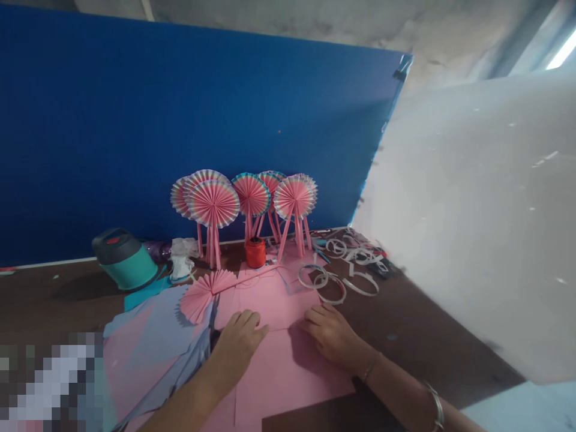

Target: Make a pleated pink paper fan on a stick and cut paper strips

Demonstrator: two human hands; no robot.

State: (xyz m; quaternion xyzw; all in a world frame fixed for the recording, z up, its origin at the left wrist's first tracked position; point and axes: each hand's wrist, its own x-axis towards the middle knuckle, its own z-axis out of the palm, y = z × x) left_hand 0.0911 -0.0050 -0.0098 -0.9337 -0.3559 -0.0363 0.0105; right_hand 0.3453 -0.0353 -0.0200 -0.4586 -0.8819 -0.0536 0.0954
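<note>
A pink paper sheet lies over more pink paper on the table in front of me, with a crosswise edge or crease between my hands. At the sheet's left side, my left hand has its fingers bent onto the paper and its thumb pointing inward. My right hand grips the right side with curled fingers; those fingertips are partly hidden. Just beyond my left hand rests a half-opened pink pleated paper fan with a pink strip handle.
Several round pleated fans stand against a blue board. Behind the sheet is a red thread spool. White paper strip loops lie to the right, beside a white panel. A teal container and stacked paper occupy the left.
</note>
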